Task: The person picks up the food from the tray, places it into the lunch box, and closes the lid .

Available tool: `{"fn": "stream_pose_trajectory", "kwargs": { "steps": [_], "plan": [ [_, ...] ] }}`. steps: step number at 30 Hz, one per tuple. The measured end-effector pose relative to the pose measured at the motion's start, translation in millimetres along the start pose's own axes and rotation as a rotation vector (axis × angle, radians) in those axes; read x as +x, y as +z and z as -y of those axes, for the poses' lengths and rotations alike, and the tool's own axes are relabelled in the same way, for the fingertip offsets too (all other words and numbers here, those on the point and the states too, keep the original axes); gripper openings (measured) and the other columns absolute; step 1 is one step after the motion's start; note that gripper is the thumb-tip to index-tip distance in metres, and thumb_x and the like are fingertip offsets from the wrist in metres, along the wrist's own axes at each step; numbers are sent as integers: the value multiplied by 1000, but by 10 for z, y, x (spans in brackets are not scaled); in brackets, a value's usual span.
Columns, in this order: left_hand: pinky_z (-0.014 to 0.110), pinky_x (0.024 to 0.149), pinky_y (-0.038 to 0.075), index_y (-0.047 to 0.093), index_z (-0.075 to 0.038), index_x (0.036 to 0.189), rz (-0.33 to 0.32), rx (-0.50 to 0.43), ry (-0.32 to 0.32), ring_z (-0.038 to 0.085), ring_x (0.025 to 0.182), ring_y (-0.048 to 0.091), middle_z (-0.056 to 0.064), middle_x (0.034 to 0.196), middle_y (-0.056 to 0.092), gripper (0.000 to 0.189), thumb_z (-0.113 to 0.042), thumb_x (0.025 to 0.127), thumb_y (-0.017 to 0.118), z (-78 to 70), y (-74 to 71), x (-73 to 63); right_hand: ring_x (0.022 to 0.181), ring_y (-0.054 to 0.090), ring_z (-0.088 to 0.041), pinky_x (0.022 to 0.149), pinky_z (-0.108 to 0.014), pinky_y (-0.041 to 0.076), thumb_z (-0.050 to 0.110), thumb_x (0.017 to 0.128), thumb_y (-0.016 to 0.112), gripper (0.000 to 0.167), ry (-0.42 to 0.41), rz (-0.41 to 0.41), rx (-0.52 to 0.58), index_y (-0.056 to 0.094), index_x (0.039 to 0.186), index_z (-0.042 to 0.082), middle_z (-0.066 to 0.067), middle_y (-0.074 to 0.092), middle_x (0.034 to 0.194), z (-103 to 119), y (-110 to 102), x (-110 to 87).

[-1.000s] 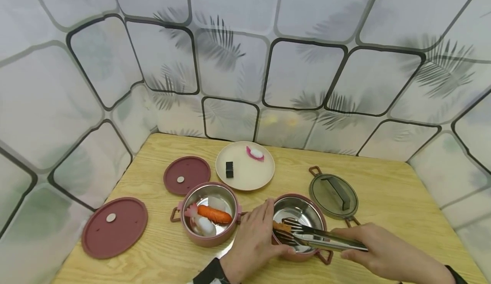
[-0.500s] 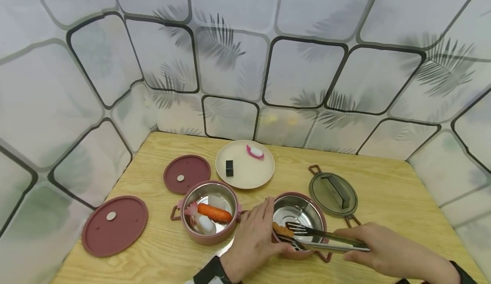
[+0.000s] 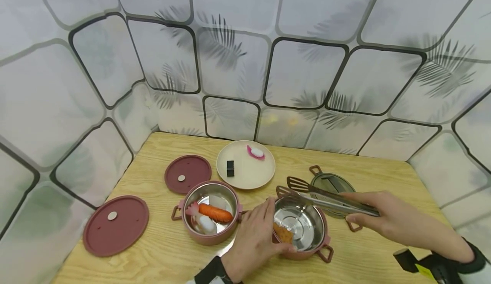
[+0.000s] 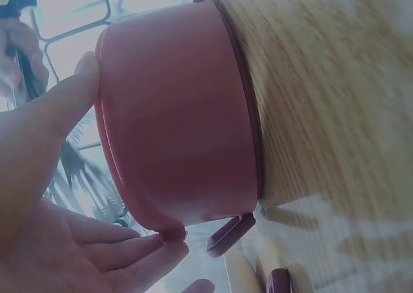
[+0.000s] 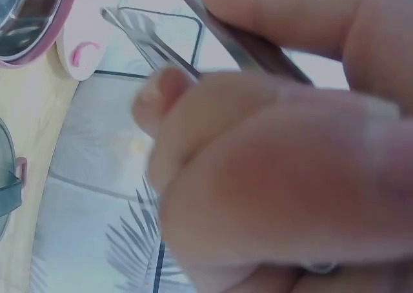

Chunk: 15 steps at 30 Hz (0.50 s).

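Note:
My left hand [image 3: 253,241] steadies a pink-red pot [image 3: 303,255], thumb over its near rim and fingers along its left side. In the left wrist view, the thumb sits on the rim of the pot [image 4: 181,119] and the fingers reach round to a side handle. A brown, fried-looking food piece [image 3: 284,234] lies inside against the pot's near-left wall. My right hand [image 3: 395,220] grips metal tongs [image 3: 333,199], whose slotted dark ends hang apart over the pot's far rim with nothing between them. The right wrist view shows fingers curled about the tongs [image 5: 226,41].
Left of it, a second pot [image 3: 207,239] contains a carrot [image 3: 215,212] and other toy foods. Two dark red lids [image 3: 115,233] lie at the left. A cream plate [image 3: 249,177] bears a black block and a pink-and-white piece. A green lidded pan [image 3: 330,184] stands behind the tongs.
The tongs have let go of the brown food piece, which stays in the pot, and have risen away toward the far rim with my right hand. My left hand has hardly moved.

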<state>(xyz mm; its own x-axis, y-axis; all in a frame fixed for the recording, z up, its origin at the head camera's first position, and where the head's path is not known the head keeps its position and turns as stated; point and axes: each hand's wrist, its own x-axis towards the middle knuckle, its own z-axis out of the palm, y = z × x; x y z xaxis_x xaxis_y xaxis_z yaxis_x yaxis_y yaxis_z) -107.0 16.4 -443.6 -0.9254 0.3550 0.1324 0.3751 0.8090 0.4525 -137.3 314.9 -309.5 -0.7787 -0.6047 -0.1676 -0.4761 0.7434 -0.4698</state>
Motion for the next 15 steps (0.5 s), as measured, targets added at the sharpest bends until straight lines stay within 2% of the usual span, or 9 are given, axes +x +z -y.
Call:
{"fn": "stream_pose_trajectory", "kwargs": {
  "steps": [1, 3, 4, 7, 9, 11, 14, 15],
  "plan": [
    [51, 110, 42, 30, -5, 155, -1, -3, 0, 26, 140, 45, 11, 156, 41, 117, -71, 69, 74, 4, -2, 1, 58, 50, 6, 60, -21, 41, 30, 100, 58, 52, 6, -22, -1, 50, 144, 3, 18, 64, 79, 27, -10, 57],
    [51, 110, 42, 29, -5, 155, 1, -3, -3, 26, 140, 45, 11, 156, 42, 117, -72, 69, 73, 11, -5, 5, 49, 38, 4, 58, -21, 37, 35, 99, 58, 55, 32, -74, -38, 50, 144, 3, 17, 54, 68, 75, -16, 182],
    [51, 110, 42, 29, -5, 155, 3, -4, -4, 26, 140, 45, 12, 156, 42, 117, -72, 69, 73, 14, -7, 7, 48, 34, 2, 58, -21, 36, 37, 99, 59, 57, 44, -102, -61, 51, 143, 3, 15, 54, 69, 93, -13, 255],
    [50, 110, 42, 29, -6, 155, 5, 2, -5, 26, 140, 45, 12, 155, 42, 117, -73, 69, 71, 24, -5, 12, 52, 38, -2, 63, -25, 39, 40, 97, 61, 60, 72, -151, -124, 52, 141, 1, 2, 70, 89, 117, 22, 494],
    [50, 110, 43, 29, -5, 155, 4, 8, -1, 26, 140, 45, 12, 155, 42, 117, -74, 69, 71, 26, -1, 10, 63, 56, -8, 67, -31, 48, 37, 97, 62, 57, 49, -181, -162, 54, 139, -1, -11, 73, 108, 100, 64, 655],
    [50, 109, 43, 30, -5, 155, 2, 15, 3, 27, 139, 46, 13, 155, 42, 117, -74, 70, 71, 26, 5, 8, 81, 68, -22, 78, -42, 55, 33, 97, 63, 54, 31, -198, -186, 56, 137, -2, -20, 68, 123, 76, 111, 802],
    [51, 108, 44, 31, -5, 154, 1, 20, 6, 26, 139, 46, 12, 155, 42, 116, -74, 70, 70, 20, 11, 2, 108, 66, -39, 90, -54, 54, 27, 96, 64, 49, -8, -224, -210, 58, 134, -4, -25, 66, 125, 21, 184, 1001],
    [50, 108, 44, 31, -5, 154, -1, 23, 8, 26, 139, 47, 11, 155, 43, 116, -74, 70, 70, 19, 12, 0, 109, 66, -40, 91, -54, 53, 26, 96, 65, 48, -13, -229, -218, 59, 133, -4, -25, 66, 125, 2, 208, 1060]
  ]
}}
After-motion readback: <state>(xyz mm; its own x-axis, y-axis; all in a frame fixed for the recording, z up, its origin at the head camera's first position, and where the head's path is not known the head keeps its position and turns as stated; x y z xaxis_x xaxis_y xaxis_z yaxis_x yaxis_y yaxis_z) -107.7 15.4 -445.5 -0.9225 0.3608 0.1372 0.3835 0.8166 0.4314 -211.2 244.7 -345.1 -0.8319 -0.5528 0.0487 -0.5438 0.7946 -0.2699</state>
